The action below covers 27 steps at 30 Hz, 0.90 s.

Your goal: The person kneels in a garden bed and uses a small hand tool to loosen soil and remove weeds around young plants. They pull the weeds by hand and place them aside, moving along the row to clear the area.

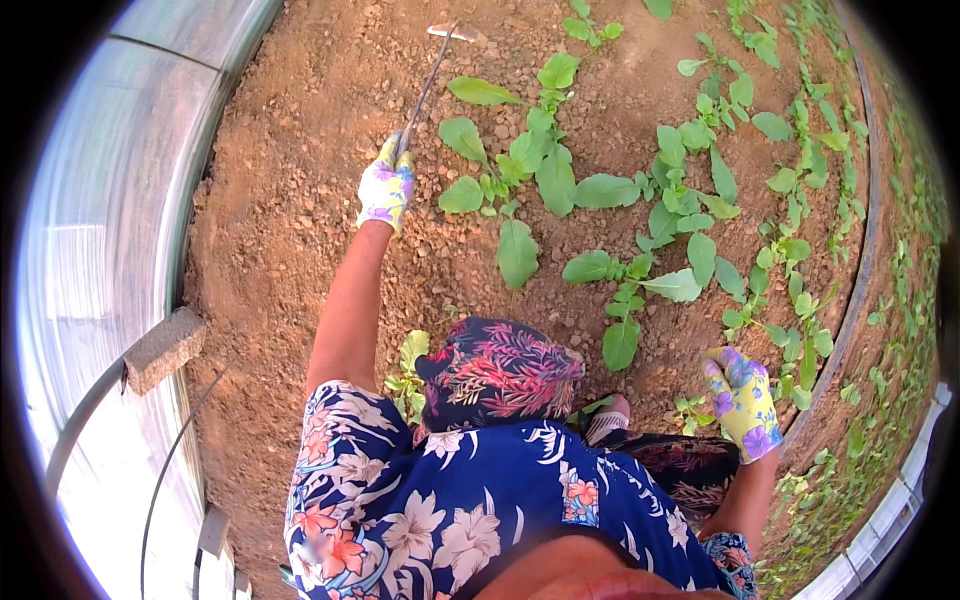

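Observation:
My left hand [386, 184], in a floral-patterned work glove, is closed around the thin handle of a small hoe [430, 84]. The arm reaches forward, and the hoe's blade [452, 31] rests on the brown soil beyond the hand. To the right of that hand grow leafy green seedlings [532, 150] in rough rows. My right hand [741, 401], gloved in the same pattern, hangs low at the right beside small plants [694, 416]; its fingers are curled, and whether they hold anything is hidden. A patterned knee [502, 371] is bent between the two arms.
Clear plastic sheeting [112, 187] walls the left side, with a concrete block [165, 351] at its foot. A dark irrigation hose [870, 247] runs along the bed at the right, with more rows of green plants [907, 300] past it.

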Tool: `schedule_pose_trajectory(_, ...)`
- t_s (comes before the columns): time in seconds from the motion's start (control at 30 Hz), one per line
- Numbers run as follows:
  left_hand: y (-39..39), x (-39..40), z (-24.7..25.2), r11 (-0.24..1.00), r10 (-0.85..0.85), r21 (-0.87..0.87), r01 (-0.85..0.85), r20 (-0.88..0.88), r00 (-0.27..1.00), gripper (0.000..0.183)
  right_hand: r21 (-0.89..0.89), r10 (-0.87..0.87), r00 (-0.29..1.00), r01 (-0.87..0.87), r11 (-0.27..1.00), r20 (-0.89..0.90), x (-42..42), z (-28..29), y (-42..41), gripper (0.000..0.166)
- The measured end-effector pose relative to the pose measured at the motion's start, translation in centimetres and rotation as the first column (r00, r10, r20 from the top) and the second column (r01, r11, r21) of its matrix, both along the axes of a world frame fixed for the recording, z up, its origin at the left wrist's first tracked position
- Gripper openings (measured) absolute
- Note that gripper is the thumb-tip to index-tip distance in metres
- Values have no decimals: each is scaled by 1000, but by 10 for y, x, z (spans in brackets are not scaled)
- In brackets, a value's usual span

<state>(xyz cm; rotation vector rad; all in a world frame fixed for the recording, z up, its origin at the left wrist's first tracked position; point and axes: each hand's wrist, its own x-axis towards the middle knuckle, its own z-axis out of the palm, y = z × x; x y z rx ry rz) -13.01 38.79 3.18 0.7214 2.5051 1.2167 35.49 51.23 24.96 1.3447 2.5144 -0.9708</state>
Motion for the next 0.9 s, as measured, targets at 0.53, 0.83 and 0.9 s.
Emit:
schedule_pose_trajectory(0.53, 143, -3, 68, 971, -171, -171, 169, 5, 985, 42, 43, 53, 998, -53, 998, 15, 0, 3, -1, 19)
schedule_pose_trajectory(0.83, 65, -19, 58, 954, -107, -291, 75, -94, 990, 41, -11, 42, 999, -42, 999, -17, 2, -3, -1, 21)
schedule_pose_trajectory(0.9, 70, -21, 54, 993, -60, -112, 42, -169, 984, 41, 0, 105, 994, -105, 994, 4, -9, 5, 1, 22)
